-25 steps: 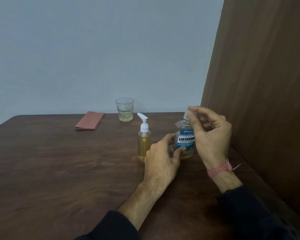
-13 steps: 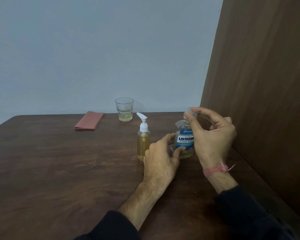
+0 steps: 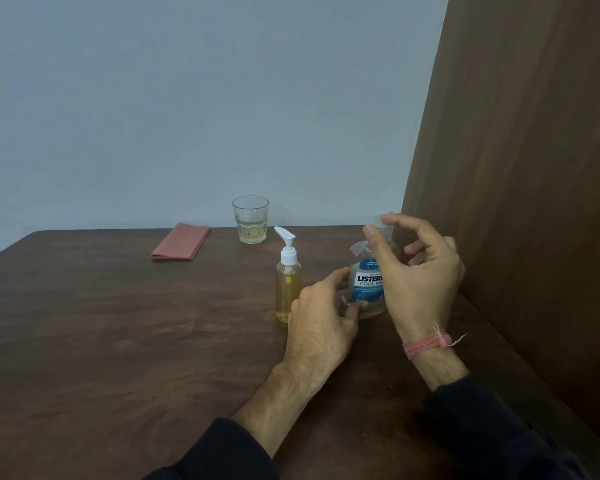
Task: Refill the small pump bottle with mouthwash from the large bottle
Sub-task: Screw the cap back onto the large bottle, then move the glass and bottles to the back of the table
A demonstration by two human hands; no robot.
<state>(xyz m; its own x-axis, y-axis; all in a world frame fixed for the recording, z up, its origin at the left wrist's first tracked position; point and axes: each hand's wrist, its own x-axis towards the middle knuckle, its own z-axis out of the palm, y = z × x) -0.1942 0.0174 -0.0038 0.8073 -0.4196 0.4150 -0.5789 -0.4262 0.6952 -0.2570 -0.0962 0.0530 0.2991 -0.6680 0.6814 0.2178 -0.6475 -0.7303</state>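
The large mouthwash bottle (image 3: 365, 284), clear with a blue label and a little yellow liquid at the bottom, stands upright on the table right of centre. My left hand (image 3: 321, 318) grips its lower left side. My right hand (image 3: 418, 271) pinches the clear cap (image 3: 381, 225) on top of the bottle between thumb and forefinger. The small pump bottle (image 3: 287, 282), clear with yellow liquid and a white pump head, stands upright just left of the large bottle, untouched.
A glass tumbler (image 3: 250, 220) holding a little yellowish liquid stands at the back of the dark wooden table (image 3: 118, 341). A folded pink cloth (image 3: 181, 246) lies to its left. A brown wooden panel (image 3: 534, 168) walls off the right side.
My right hand has turned at the wrist on the cap, its fingers shifting around it. The left hand and both bottles have stayed where they were.
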